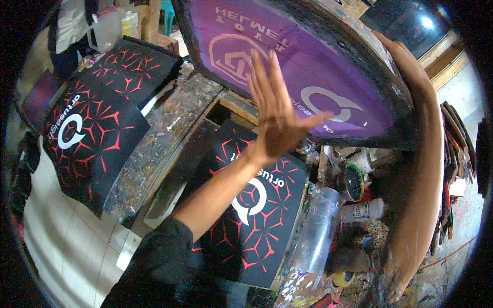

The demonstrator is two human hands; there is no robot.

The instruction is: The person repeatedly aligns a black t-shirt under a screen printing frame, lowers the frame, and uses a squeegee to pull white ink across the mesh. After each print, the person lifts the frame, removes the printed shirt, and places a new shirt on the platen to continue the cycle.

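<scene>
A purple printing screen (pixel 308 72) in a dark frame, with pale lettering and logos, is raised across the top. My right hand (pixel 398 54) grips its right edge. My left hand (pixel 267 108) is open, fingers spread, in front of the screen's face; whether it touches the mesh I cannot tell. Below it on the work board lies a black sheet (pixel 272 236) printed with a red angular pattern and white logo, partly hidden by my left forearm. More such printed sheets (pixel 102 138) overlap at the left.
The paint-stained bench (pixel 149 149) runs between the sheets. At right are a clear plastic cylinder (pixel 321 220), a white jar (pixel 359 210), a paint pot (pixel 353 182) and a yellow tape roll (pixel 343 278). Stacked boards (pixel 454 154) stand far right; a jug (pixel 101 31) sits top left.
</scene>
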